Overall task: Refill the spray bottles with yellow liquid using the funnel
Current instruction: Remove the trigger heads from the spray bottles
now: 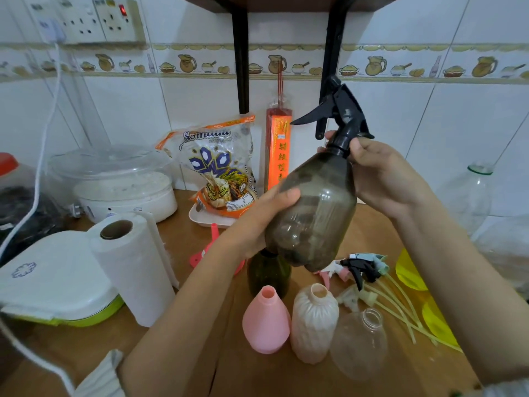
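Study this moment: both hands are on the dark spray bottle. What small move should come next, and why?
Probably twisting off the black trigger head: the right hand grips its collar while the left hand steadies the smoky bottle, which looks empty and still capped. The other bottles stand open on the table.

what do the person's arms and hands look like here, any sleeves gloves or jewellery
Both forearms are bare up to the bottom edge of the picture, with no sleeves showing. The left hand and the right hand wear no gloves, and no rings, watch or bracelets show on the fingers or wrists in view. There are no visible markings either.
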